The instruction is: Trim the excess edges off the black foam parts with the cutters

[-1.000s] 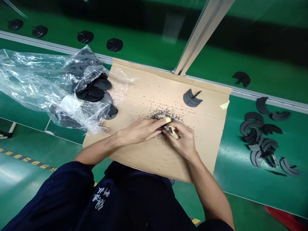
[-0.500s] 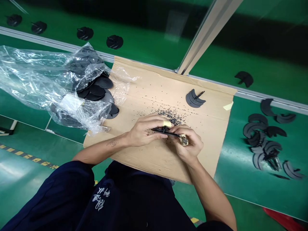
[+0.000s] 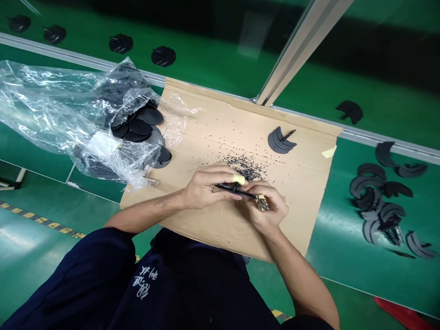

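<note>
My left hand [image 3: 208, 187] grips a thin black plastic strip [image 3: 235, 191] between fingers and thumb, and a beige finger wrap [image 3: 238, 179] covers its index finger. My right hand [image 3: 268, 208] pinches a small beige-wrapped tool [image 3: 262, 202] with a metal end, right at the strip's far end. Both hands hover over a cardboard sheet [image 3: 209, 121]. Just beyond them lies a scatter of black plastic crumbs [image 3: 243, 166]. A small stack of black crescent pieces [image 3: 281, 141] sits farther up the cardboard.
A clear plastic bag [image 3: 51, 87] with black discs [image 3: 140, 127] lies left of the cardboard on the green bench [image 3: 343, 275]. Black crescent pieces [image 3: 376, 197] lie heaped at right. Several black discs [image 3: 121, 43] stand beyond a metal rail [image 3: 360, 135], near an aluminium post [image 3: 304, 50].
The hands have moved apart, and the black strip now shows lengthwise between them instead of being hidden. The view has drifted slightly.
</note>
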Tool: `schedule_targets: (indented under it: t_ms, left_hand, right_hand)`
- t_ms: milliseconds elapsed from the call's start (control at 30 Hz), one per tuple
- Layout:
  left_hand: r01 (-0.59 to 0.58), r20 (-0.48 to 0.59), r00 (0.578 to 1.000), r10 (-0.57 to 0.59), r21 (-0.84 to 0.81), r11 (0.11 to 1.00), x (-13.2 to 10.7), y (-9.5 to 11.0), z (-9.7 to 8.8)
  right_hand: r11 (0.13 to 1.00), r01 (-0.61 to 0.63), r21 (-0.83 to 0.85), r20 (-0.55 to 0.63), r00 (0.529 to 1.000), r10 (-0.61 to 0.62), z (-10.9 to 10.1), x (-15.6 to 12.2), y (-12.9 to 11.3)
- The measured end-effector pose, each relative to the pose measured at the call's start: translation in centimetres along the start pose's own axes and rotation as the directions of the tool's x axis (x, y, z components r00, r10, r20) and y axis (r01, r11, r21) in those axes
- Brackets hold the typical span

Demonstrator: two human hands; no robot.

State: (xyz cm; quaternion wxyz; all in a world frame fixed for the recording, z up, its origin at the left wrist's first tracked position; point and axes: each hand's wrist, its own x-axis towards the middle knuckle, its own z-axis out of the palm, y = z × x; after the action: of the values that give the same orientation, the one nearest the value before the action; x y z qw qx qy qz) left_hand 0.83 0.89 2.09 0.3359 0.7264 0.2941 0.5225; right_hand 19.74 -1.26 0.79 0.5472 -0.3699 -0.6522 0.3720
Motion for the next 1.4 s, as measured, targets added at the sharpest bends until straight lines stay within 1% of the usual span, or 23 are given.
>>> schedule_targets:
  t_ms: [200,400,500,633,733,800,833,900,967,1000,1067,1133,1200,1300,1400]
  left_hand:
    - [-0.056,-0.023,0.998,0.056,0.012,0.998,-0.1,0.0,0.2]
    - [-0.051,-0.027,0.998,0.053,0.055,0.997,-0.1,0.3,0.0]
    - [-0.077,-0.023,0.997,0.078,0.049,0.996,-0.1,0.2,0.1]
    - [-0.091,-0.047,0.994,0.094,0.060,0.994,0.0,0.2,0.1]
    - [-0.040,-0.033,0.999,0.043,0.066,0.997,0.0,0.3,0.0]
    - [-0.007,0.005,1.000,0.006,0.032,0.999,0.1,0.3,-0.2]
    - [0.018,0.032,0.999,-0.018,-0.015,1.000,0.2,0.4,-0.3]
    - [0.123,0.087,0.990,-0.110,-0.167,0.978,0.3,0.4,-0.6]
    - [0.271,0.138,0.961,-0.239,-0.317,0.909,0.4,0.5,-0.9]
    - [0.338,0.160,0.940,-0.300,-0.361,0.869,0.4,0.5,-1.0]
    - [0.425,0.193,0.905,-0.379,-0.401,0.812,0.5,0.3,-1.1]
    - [0.456,0.213,0.890,-0.403,-0.427,0.781,0.5,0.1,-1.1]
    - [0.441,0.207,0.897,-0.390,-0.471,0.764,0.5,0.0,-1.0]
    - [0.426,0.190,0.904,-0.384,-0.499,0.755,0.4,0.0,-0.7]
    - [0.463,0.206,0.885,-0.418,-0.486,0.741,0.3,0.2,-0.4]
  right_hand:
    - [0.999,-0.012,0.036,-0.003,1.000,0.012,0.1,0.1,0.0]
    - [0.998,-0.038,0.046,0.023,0.999,0.037,0.1,0.2,0.0]
    - [0.999,-0.031,0.022,0.025,0.999,0.030,-0.1,0.3,0.0]
    - [1.000,-0.003,0.029,0.042,0.999,0.002,0.0,0.5,0.1]
    - [0.999,-0.038,0.028,0.042,0.998,0.037,0.1,0.4,0.0]
    - [0.996,-0.083,0.026,0.027,0.996,0.082,0.2,0.4,-0.1]
    - [0.994,-0.102,0.031,0.018,0.995,0.101,0.1,0.3,-0.1]
    - [0.991,-0.127,0.050,0.010,0.992,0.127,0.0,0.3,-0.1]
    - [0.986,-0.149,0.070,0.020,0.989,0.148,-0.2,0.3,0.0]
    - [0.984,-0.161,0.077,0.033,0.987,0.159,-0.3,0.4,0.1]
    - [0.978,-0.188,0.092,0.071,0.981,0.182,-0.4,0.5,0.1]
    - [0.974,-0.201,0.107,0.110,0.976,0.189,-0.3,0.6,0.1]
    - [0.976,-0.189,0.111,0.125,0.977,0.175,-0.3,0.7,0.0]
    - [0.983,-0.149,0.109,0.092,0.986,0.140,-0.2,0.9,-0.2]
    - [0.984,-0.122,0.128,0.071,0.991,0.113,-0.3,0.9,-0.3]
